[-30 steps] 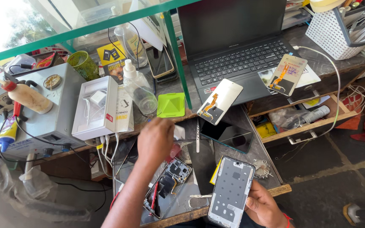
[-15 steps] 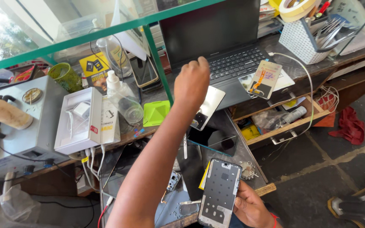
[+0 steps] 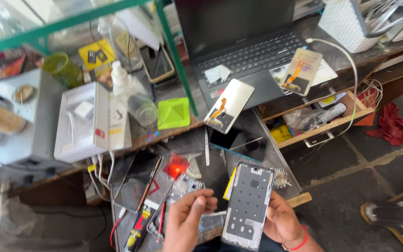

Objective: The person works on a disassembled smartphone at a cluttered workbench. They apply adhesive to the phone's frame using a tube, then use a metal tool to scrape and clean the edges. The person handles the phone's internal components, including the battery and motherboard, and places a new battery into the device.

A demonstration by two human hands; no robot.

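The right hand point(image 3: 283, 221) gripped the grey phone frame point(image 3: 248, 205) along its right edge, fingers curled behind it, long axis running up and away from the person over the cluttered workbench point(image 3: 253, 121). Just left of the frame, the left hand point(image 3: 187, 221) was nearer its lower end, fingertips pressed together; whether they pinched anything could not be told. Farther off sat a laptop point(image 3: 248, 56).

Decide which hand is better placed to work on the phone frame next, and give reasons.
The left hand: it is free of the phone frame and beside it, fingers pinched, while the right hand holds the frame.
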